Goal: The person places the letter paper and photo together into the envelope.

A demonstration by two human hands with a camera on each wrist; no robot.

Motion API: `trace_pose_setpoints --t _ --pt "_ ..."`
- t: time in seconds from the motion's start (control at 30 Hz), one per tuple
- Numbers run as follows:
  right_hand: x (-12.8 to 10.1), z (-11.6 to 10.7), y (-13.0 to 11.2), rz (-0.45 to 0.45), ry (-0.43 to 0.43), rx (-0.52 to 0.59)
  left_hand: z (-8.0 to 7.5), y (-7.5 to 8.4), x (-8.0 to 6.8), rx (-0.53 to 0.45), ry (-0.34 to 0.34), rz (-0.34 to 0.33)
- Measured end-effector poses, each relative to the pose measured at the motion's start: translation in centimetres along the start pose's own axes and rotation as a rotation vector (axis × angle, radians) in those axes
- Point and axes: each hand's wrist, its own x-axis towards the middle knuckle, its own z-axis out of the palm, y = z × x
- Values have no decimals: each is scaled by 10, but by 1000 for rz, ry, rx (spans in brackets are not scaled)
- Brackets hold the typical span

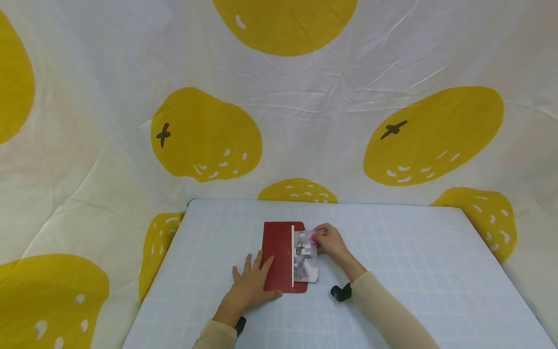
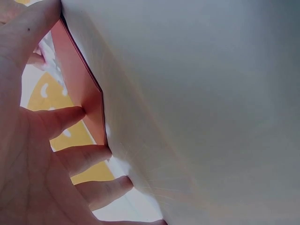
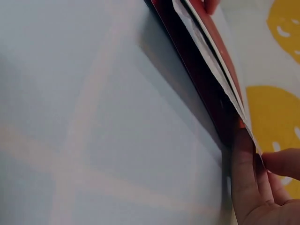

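1. Left hand point(image 1: 253, 283): flat, fingers straight and spread, pressing down the near-left corner of the red envelope point(image 1: 279, 257); no grasp, only weight on the paper.
2. Right hand point(image 1: 329, 241): fingers curled, pinching the far edge of the photo card point(image 1: 306, 257), which lies half under the envelope's right flap, just right of the pale strip point(image 1: 292, 257).
3. Best handled, by judgement: keep the flat palm steady so the envelope cannot skate, slide the card level and parallel to the strip, pinch lightly to avoid creasing, watch the corners at the flap's lip.
4. Envelope: matt red card stock, thin, rectangular with rounded near corners, lying mid-table slightly left of centre; layered edges visible from the right wrist, red outside and white within.
5. Card: glossy, printed in greys with a pink patch, stiff and thin.
6. Table cover point(image 1: 392, 271): pale blue, faint grid of lighter lines, smooth.
7. Backdrop point(image 1: 305, 111): creased white cloth with large yellow fruit shapes, rising beyond the far edge and both sides.
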Motion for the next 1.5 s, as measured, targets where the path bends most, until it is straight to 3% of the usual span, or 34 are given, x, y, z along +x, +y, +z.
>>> trace_pose_setpoints --t 0.4,0.8,1.5 --pt "-18 -2 9 -14 -34 -71 2 -1 0 2 10 2" --pt "-46 -4 14 -26 -95 -38 4 0 0 -5 6 -10" --pt "-45 9 11 -13 -113 26 4 -1 2 8 1 -18"
